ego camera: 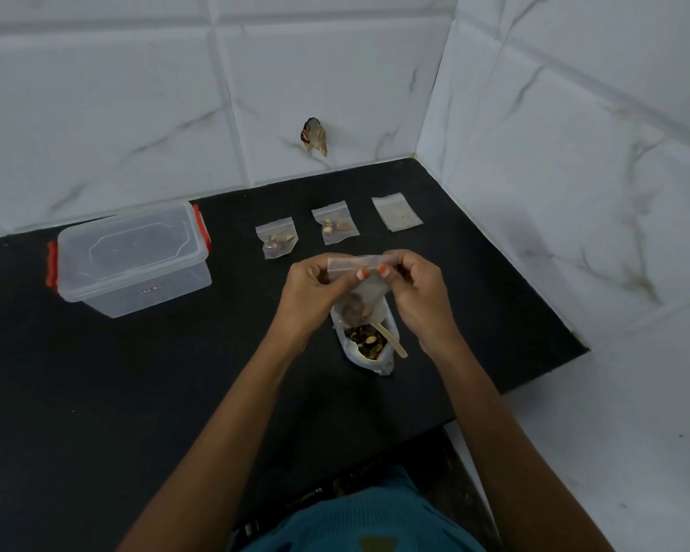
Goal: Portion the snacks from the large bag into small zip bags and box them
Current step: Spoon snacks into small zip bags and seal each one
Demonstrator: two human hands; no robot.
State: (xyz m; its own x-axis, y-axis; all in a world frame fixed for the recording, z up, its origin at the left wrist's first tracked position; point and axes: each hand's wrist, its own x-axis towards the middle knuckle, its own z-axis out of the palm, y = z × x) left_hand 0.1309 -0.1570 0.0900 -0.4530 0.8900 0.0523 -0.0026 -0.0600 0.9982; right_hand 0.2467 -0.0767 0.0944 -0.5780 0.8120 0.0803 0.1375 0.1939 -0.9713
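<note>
Above the large bag (372, 365), left hand (315, 290) and right hand (415, 289) pinch a zip bag (366, 289), contents blurred.

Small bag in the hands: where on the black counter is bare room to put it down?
Bare counter lies in front of the box, left of the large bag. A narrower strip lies between the box and the left filled bag. Crowded: the back row, from that bag to the empty bag, and around the large bag.

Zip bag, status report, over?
Left hand and right hand pinch zip bag top. Large bag open beneath. Box lid on. Nothing blocking.
</note>
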